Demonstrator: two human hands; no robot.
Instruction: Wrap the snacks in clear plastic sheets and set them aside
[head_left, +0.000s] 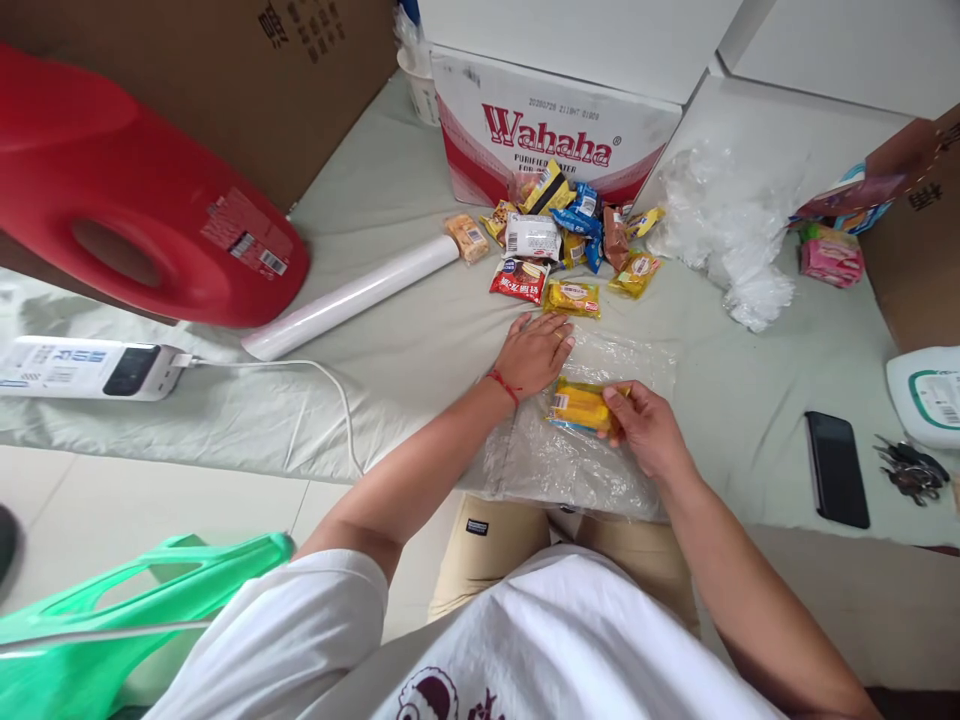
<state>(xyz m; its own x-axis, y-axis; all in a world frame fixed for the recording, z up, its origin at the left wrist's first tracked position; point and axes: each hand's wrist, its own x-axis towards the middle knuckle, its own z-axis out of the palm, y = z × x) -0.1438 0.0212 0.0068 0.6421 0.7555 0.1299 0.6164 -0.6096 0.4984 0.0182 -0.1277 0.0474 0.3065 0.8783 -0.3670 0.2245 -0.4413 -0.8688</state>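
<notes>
My right hand (649, 428) pinches the right end of a yellow wrapped snack packet (576, 406), with a strip of blue showing along its lower edge. The packet is over a clear plastic bag (600, 480) spread at the table's front edge. My left hand (534, 356) lies flat with fingers stretched out at the bag's upper left, a red string on its wrist. Just beyond its fingertips are another yellow snack packet (571, 297) and a red and white snack packet (519, 280). Nothing shows in the left hand.
Several more snacks lie heaped against a Wahaha carton (555, 130). Left of them are a white roll (360, 295), a red jug (142, 200) and a cabled power bank (90, 368). Crumpled clear plastic bags (727, 220), a phone (837, 468) and keys (911, 470) lie right.
</notes>
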